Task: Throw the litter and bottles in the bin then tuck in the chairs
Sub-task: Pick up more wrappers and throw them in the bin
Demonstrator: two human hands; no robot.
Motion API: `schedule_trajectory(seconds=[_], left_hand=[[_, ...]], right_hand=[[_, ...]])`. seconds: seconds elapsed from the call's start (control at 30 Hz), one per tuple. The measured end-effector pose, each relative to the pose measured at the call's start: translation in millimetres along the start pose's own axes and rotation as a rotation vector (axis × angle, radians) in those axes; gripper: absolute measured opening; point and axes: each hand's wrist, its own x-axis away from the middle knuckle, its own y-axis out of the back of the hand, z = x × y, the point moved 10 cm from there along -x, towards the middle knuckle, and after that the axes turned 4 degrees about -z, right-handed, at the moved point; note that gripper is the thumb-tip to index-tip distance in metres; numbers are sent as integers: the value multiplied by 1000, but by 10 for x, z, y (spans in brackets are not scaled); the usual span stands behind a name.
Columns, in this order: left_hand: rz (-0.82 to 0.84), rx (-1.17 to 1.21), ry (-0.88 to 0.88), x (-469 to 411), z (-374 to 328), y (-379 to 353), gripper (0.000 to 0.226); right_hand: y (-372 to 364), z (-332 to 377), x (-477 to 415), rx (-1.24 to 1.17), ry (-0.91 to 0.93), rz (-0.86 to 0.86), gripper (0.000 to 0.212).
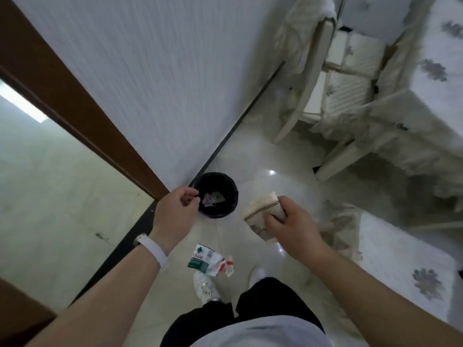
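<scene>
- Where the floor shows below both hands, a crumpled green-and-white wrapper point(205, 261) lies, its print too blurred to read.
- Right hand point(292, 227) grips a paper cup point(261, 215).
- Left hand point(176, 209) hangs loosely curled, empty, at the black bin point(220, 194) holding scraps.

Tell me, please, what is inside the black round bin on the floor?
Inside the black round bin lie a few crumpled paper scraps, white with some colour. The left hand covers its near-left rim, and the dark liner hides anything deeper.
</scene>
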Motion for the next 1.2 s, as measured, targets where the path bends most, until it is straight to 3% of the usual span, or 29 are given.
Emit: schedule_trajectory(seconds=[0.17,0.4,0.57,0.87,1.07,1.2], left_hand=[[32,-9,160,-464,552,-412,7],[-7,-17,309,-1017,1219,-1003,13],[35,-75,333,-1469,1906,-1680,8],[192,-237,341,-1679,3812,-3015,11],[249,-311,533,-1231,5351,-3708,20],[328,-339,592,-1051,6020,-4298,38]], right_hand=[[-420,-331,-686,-18,-65,43,18],[-1282,-754,-1820,40,-25,180,4],[-2042,-1208,-2544,133,24,265,24],[-3519,-2293,-3485,216,83,241,11],[-4233,-3032,-3642,201,110,260,23],[-4391,-3185,-3618,330,304,214,30]])
